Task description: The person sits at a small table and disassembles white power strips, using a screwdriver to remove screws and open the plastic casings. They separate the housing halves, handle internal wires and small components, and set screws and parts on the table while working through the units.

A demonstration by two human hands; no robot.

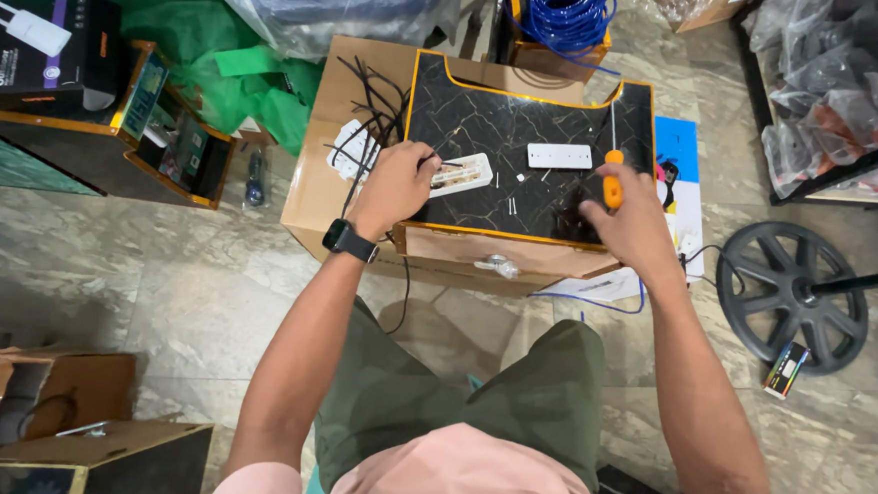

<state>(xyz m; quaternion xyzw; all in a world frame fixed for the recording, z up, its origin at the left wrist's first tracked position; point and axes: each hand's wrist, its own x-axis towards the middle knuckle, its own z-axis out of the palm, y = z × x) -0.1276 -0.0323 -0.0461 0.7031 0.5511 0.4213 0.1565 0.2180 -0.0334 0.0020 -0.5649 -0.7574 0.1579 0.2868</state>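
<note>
1. Left hand [394, 183] is pinched on the black wires [441, 162] where they enter the open white socket base [461, 174], left of centre on the black marbled board [486, 119].
2. Right hand [632, 223] grips the orange-handled screwdriver [612, 176], shaft pointing far, at the board's right edge.
3. White cover plate [559, 155] lies between the hands; loose screws [511, 205] sit near it.
4. Board rests on a cardboard box [330, 186], spare black wire strands [372, 98] on the left, blue cable coil [563, 11] beyond.
5. Risk: the board overhangs the box, so pressing down could tip it and the screws would likely roll off.
</note>
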